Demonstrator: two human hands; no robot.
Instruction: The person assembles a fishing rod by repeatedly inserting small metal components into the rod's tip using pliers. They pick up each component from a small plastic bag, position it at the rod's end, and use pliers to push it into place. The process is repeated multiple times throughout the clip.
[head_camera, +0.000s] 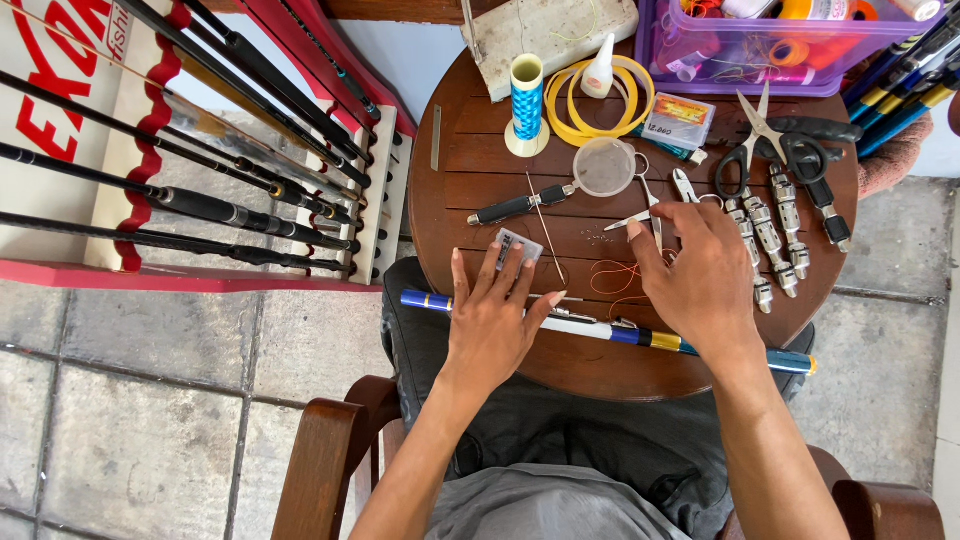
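Round wooden bench (480, 180), seen from above, seated at a wooden chair (325, 455). Left hand (490, 320) flat, fingers spread, holding nothing; fingertips just touching a small pale blister packet (517, 247), palm resting over a fishing rod (600, 328) lying across the near bench edge, blue and white with a gold band. Right hand (705, 275) also spread loosely, palm down, gripping nothing visible; index tip at small silver tweezers (640, 215), loop of red thread (612, 278) just left of it. Thin wire (545, 225) between the hands. Further back: black-handled tool (520, 207), clear round lid (604, 166), blue thread spool (526, 100), yellow coil (600, 105), white glue bottle (600, 68), scissors (760, 140), row of metal reel seats (770, 235) near right hand. Purple plastic box (700, 60) of spools at back. Rack of dark rods (200, 200) left of bench. Tiled floor (130, 400).
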